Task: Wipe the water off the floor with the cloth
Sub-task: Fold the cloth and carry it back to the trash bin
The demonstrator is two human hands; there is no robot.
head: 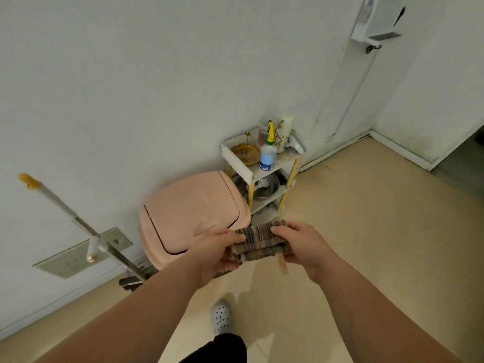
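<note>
A striped, multicoloured cloth (260,242) is bunched and folded between both hands, held in the air above the beige floor (366,231). My left hand (214,252) grips its left end and my right hand (301,244) grips its right end. A small tag hangs from the cloth's lower right edge. A faint wet sheen shows on the floor (251,292) just below the hands; its outline is hard to tell.
A pink lidded bin (191,213) stands against the wall ahead. Right of it is a small white shelf rack (264,169) with bottles and bowls. A mop (78,224) leans at the left wall. My slippered foot (221,317) is below.
</note>
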